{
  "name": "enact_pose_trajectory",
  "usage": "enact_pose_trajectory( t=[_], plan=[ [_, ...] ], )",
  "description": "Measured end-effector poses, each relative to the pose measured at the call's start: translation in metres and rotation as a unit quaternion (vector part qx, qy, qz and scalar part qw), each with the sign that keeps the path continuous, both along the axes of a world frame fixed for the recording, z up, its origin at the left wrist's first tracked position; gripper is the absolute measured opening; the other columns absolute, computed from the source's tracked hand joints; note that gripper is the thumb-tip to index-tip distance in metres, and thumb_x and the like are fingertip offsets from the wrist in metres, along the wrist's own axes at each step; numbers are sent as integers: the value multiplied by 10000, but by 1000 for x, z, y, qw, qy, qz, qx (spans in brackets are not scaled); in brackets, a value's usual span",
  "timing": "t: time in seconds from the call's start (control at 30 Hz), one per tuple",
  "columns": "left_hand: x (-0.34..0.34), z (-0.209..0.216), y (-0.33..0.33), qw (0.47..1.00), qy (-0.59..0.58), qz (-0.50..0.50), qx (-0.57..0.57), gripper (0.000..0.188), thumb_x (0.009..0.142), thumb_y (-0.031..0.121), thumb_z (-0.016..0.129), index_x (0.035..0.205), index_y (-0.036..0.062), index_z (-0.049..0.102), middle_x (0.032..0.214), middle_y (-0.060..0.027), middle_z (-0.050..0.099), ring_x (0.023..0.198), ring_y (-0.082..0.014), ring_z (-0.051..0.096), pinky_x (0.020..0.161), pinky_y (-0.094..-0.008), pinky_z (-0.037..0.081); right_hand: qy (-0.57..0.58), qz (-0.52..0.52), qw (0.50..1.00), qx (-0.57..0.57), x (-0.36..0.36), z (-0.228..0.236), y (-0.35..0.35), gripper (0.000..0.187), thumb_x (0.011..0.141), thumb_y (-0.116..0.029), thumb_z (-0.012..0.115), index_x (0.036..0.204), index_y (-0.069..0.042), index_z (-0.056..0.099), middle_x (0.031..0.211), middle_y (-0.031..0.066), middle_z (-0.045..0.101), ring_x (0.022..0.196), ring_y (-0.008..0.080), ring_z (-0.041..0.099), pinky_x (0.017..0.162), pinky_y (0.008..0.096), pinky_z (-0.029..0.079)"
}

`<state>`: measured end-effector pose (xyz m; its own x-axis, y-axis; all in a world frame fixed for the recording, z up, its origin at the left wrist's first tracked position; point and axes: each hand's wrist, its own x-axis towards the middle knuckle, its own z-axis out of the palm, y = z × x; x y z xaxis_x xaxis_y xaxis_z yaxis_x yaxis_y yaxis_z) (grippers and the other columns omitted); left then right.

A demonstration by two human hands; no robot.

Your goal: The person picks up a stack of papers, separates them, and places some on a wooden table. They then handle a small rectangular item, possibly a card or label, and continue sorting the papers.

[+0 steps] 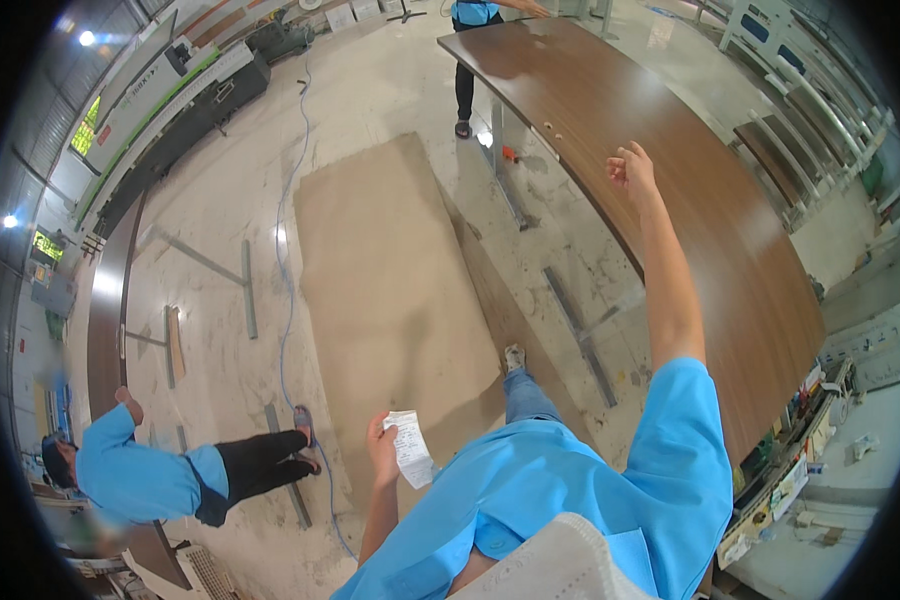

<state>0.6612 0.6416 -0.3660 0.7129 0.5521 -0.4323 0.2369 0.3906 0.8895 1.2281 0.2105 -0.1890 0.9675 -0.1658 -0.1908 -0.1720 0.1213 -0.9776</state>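
Note:
My left hand [381, 448] is closed on a white paper slip [410, 450] with print on it, held by its left edge in front of my blue shirt. Stretched forward, my right hand [630, 168] is over the long brown wooden tabletop [710, 220]. Its fingers are loosely bent and slightly apart, and nothing shows in them. Whether this hand touches the wood, I cannot tell. A large sheet of brown cardboard [390, 270] lies on the floor before me, by my foot.
Grey metal legs [580, 335] support the tabletop. A blue hose [288, 270] snakes along the floor. A person in a blue shirt [150, 470] stands at the left by another long table [110, 300]; a second person [475, 15] is at the tabletop's far end. Machinery [170, 110] stands far left.

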Motion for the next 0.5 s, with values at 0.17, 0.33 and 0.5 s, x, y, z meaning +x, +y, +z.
enact_pose_trajectory(
  t=[0.17,0.33,0.5],
  plan=[
    [112,-24,20,999,32,12,15,350,848,-51,537,1186,-18,622,985,-126,642,877,-200,647,776,-325,547,1,-37,998,44,124,11,-9,617,993,-131,529,1547,-75,264,966,167,642,682,182,615,607,326,540],
    [178,-20,27,998,18,48,31,361,810,-51,545,1162,-43,622,1025,-133,640,899,-218,644,796,-333,541,-6,-54,996,66,216,22,5,533,1010,-149,517,1504,-52,343,990,174,632,719,187,611,644,336,552],
    [205,-38,35,995,60,58,61,351,771,-17,537,1104,-53,646,992,-122,647,896,-209,641,789,-321,527,19,-48,997,60,292,15,34,502,1027,-209,509,1466,-4,379,1023,192,624,760,197,617,700,339,565]
  ],
)
